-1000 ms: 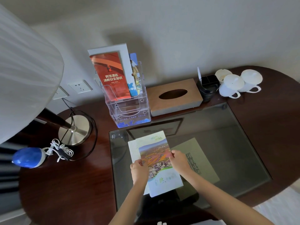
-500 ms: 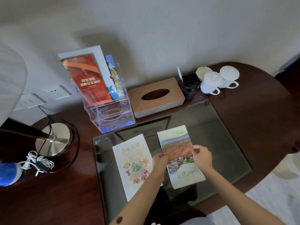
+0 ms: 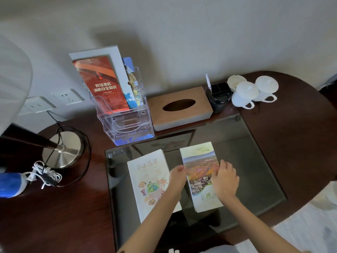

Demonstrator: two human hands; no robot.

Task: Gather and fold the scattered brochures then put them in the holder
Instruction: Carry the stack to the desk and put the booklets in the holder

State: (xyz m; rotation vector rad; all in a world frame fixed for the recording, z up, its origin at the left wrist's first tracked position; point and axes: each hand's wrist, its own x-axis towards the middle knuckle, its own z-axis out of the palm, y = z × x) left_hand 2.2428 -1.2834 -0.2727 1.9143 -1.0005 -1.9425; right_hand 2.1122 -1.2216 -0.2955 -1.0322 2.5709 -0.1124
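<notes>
Two folded brochures lie side by side on the glass desk top [image 3: 246,161]. The landscape-photo brochure [image 3: 199,172] is on the right. My left hand [image 3: 177,177] pinches its left edge and my right hand [image 3: 226,180] grips its right edge. The cream food-illustration brochure [image 3: 149,181] rests flat to the left, partly under my left forearm. Behind them stands the clear acrylic holder [image 3: 127,125], with a red brochure [image 3: 102,84] and a blue one [image 3: 132,84] upright in its back tier.
A wooden tissue box [image 3: 180,106] sits right of the holder, then a black pen cup [image 3: 218,95] and white lidded mugs [image 3: 255,92]. A lamp base [image 3: 63,148], its cord and a blue object [image 3: 11,183] occupy the left. Wall sockets [image 3: 67,96] are behind.
The photo brochure was lifted off the cream one and moved right; the two now lie side by side. Both hands stay on the photo brochure's edges.
</notes>
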